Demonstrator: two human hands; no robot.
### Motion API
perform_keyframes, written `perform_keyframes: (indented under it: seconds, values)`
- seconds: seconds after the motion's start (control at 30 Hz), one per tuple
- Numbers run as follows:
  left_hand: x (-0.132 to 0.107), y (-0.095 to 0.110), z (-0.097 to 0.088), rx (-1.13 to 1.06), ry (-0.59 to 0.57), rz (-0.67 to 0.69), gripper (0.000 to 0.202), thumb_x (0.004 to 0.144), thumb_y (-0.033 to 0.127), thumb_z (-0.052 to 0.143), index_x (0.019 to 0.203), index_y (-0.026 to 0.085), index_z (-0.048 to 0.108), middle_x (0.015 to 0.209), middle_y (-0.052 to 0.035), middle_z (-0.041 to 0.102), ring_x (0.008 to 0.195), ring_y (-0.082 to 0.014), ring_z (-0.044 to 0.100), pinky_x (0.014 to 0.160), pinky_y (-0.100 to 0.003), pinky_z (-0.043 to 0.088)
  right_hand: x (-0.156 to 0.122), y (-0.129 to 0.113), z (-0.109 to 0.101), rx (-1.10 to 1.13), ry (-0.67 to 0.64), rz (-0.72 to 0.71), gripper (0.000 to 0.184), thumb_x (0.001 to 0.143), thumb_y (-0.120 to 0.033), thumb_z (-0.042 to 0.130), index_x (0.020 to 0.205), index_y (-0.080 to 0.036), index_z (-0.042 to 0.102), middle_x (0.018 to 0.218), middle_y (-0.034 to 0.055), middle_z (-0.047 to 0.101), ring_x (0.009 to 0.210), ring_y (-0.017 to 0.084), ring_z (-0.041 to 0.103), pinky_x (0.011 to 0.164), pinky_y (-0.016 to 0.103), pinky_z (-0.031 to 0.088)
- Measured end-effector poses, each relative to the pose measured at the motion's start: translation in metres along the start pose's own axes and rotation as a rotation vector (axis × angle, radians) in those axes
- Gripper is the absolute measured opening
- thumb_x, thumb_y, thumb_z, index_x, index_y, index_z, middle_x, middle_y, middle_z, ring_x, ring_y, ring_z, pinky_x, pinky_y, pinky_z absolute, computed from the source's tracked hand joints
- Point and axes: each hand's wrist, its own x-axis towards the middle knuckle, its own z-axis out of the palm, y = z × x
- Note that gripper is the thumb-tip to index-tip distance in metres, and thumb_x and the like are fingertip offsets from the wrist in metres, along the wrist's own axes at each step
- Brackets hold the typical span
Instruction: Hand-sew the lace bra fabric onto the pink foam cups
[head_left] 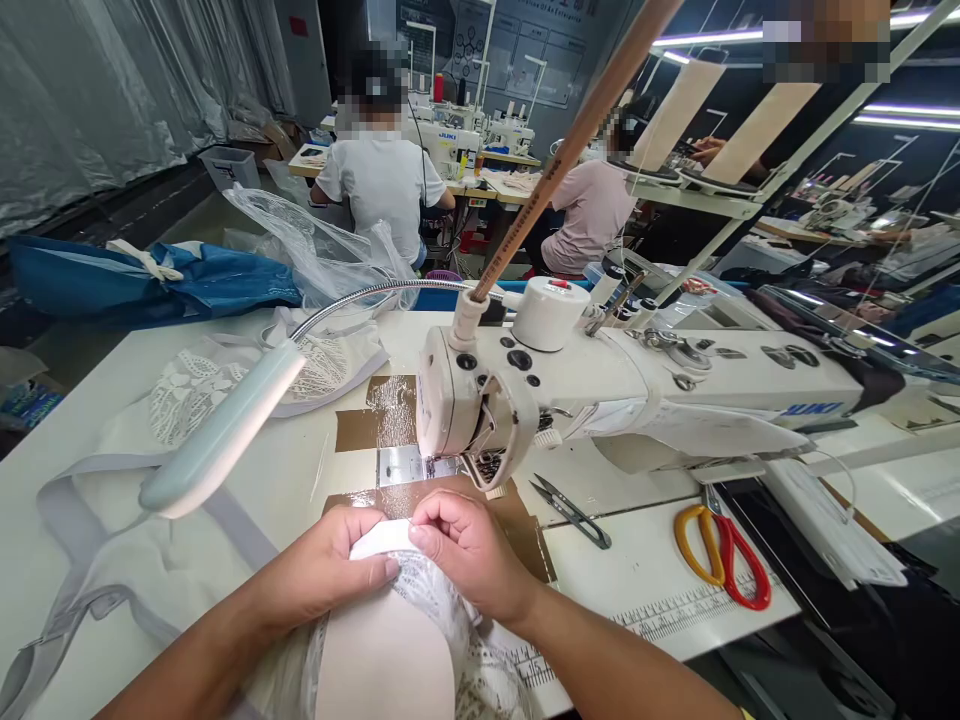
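Both hands pinch a white band [382, 538] on a lace piece: the left hand [330, 570] has its left end between thumb and fingers, the right hand [480, 560] its right end. The lace [424, 590] and a smooth beige panel [386, 650] hang below, at the bench's near edge. The step looks like straightening the band by hand, short of the needle; the next move calls for holding it flat and even between both grips.

Just beyond, brown tape [525, 545] covers the bench [622, 565] in front of the sewing machine [540, 375]. Snips [571, 512] lie right of the needle; scissors [724, 560] lie by the right part of the near edge. More lacy garments [322, 365] spread toward the left edge, under a lamp [225, 430].

Past the far edge, a blue bag [247, 280] sits with its contents hidden, beside crumpled clear plastic [330, 235]. What a pale bin [229, 168] holds, I cannot tell. Two people [379, 185] sit farther off.
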Motion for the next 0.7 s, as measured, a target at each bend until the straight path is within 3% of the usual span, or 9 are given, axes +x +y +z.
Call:
perform_keyframes:
  seconds: [0.13, 0.3, 0.37, 0.5, 0.7]
  values:
    - [-0.002, 0.001, 0.001, 0.054, 0.010, 0.012, 0.032, 0.075, 0.041, 0.070, 0.075, 0.013, 0.053, 0.064, 0.0007, 0.052, 0.055, -0.0110, 0.044, 0.048, -0.020, 0.035, 0.000, -0.003, 0.000, -0.057, 0.009, -0.045, 0.008, 0.082, -0.018, 0.059, 0.074, -0.017, 0.059, 0.071, -0.0020, 0.056, 0.068, 0.011, 0.049, 0.064, 0.023, 0.040]
    - [-0.009, 0.007, 0.003, 0.301, 0.140, 0.265, 0.020, 0.083, 0.024, 0.061, 0.102, 0.021, 0.054, 0.091, -0.0013, 0.058, 0.080, -0.0174, 0.053, 0.068, -0.023, 0.044, -0.001, -0.004, -0.003, -0.094, 0.035, -0.045, 0.009, 0.082, -0.017, 0.059, 0.073, -0.018, 0.059, 0.067, -0.0026, 0.055, 0.065, 0.012, 0.048, 0.062, 0.023, 0.039]
    - [-0.012, 0.011, 0.004, 0.435, 0.174, 0.327, 0.017, 0.085, 0.023, 0.058, 0.102, 0.023, 0.056, 0.096, -0.0020, 0.060, 0.089, -0.0199, 0.054, 0.075, -0.025, 0.044, -0.002, -0.003, -0.004, -0.073, 0.034, -0.022, 0.009, 0.083, -0.020, 0.058, 0.075, -0.018, 0.059, 0.068, -0.0024, 0.055, 0.064, 0.011, 0.047, 0.061, 0.023, 0.038]
    - [-0.015, 0.022, 0.006, 0.622, 0.174, 0.343, 0.014, 0.089, 0.028, 0.056, 0.095, 0.020, 0.065, 0.094, -0.0052, 0.067, 0.089, -0.0230, 0.059, 0.079, -0.028, 0.044, -0.003, -0.001, -0.005, -0.041, 0.018, 0.012, 0.012, 0.087, -0.024, 0.055, 0.077, -0.018, 0.057, 0.070, -0.0015, 0.055, 0.065, 0.011, 0.048, 0.060, 0.022, 0.039]
    - [-0.015, 0.030, 0.011, 0.564, 0.121, 0.294, 0.026, 0.092, 0.034, 0.052, 0.105, 0.020, 0.070, 0.093, -0.0060, 0.070, 0.089, -0.0245, 0.063, 0.080, -0.030, 0.047, -0.005, -0.006, -0.008, -0.103, 0.020, -0.012, 0.012, 0.088, -0.023, 0.053, 0.077, -0.019, 0.056, 0.074, -0.0005, 0.057, 0.069, 0.013, 0.052, 0.065, 0.024, 0.042]
